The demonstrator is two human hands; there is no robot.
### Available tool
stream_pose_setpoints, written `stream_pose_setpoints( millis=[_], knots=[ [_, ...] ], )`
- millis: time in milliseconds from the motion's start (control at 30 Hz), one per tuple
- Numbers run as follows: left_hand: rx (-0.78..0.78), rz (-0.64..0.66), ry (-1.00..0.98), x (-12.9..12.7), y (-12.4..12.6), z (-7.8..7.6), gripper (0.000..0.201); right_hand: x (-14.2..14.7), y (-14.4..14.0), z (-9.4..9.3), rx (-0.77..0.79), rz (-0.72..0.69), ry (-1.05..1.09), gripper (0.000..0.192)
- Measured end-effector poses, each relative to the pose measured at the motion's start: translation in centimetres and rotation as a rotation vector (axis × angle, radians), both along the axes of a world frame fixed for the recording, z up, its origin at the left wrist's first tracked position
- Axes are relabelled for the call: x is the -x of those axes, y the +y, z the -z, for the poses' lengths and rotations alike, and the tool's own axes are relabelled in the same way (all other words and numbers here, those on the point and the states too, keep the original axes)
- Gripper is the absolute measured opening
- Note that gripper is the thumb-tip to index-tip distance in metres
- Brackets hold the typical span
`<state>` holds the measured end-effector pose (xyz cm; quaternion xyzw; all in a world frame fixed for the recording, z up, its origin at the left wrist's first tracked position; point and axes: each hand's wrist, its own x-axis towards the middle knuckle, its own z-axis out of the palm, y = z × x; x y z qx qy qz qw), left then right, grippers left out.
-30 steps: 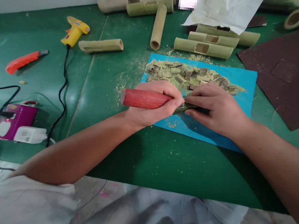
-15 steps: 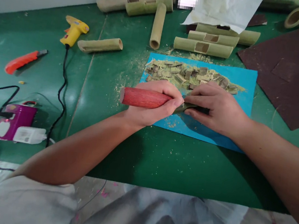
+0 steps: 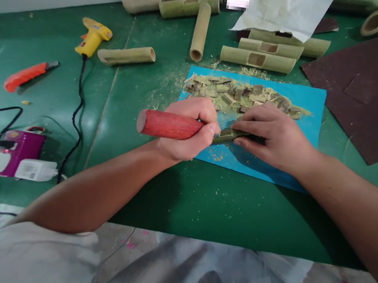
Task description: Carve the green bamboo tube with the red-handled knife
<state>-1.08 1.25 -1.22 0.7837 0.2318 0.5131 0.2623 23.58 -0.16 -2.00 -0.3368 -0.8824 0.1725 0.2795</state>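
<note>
Over the blue paper sheet, your left hand fisted around the red wooden tool handle, your right hand pinching the green bamboo piece, blade hidden.

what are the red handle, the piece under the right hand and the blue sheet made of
Red handle: looks like wood stained red, matt, with faint lengthwise grain, gripped by the left hand.
Piece under the right hand: probably green bamboo, like the hollow tubes behind it.
Blue sheet: thin and flat, paper or plastic; cannot tell which.
</note>
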Motion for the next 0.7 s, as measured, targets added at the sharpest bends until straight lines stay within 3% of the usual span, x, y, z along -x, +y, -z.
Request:
stream_pose_setpoints(
  millis=[167,700],
  knots=[
    [-0.015,0.026,-0.121,0.1,0.5,0.9,0.029,0.1,0.0,-0.1,-0.015,0.005,-0.004,0.027],
    [0.038,0.014,-0.26,-0.4,0.5,1.5,0.031,0.1,0.0,0.0,-0.005,0.014,-0.022,0.027]
  ],
)
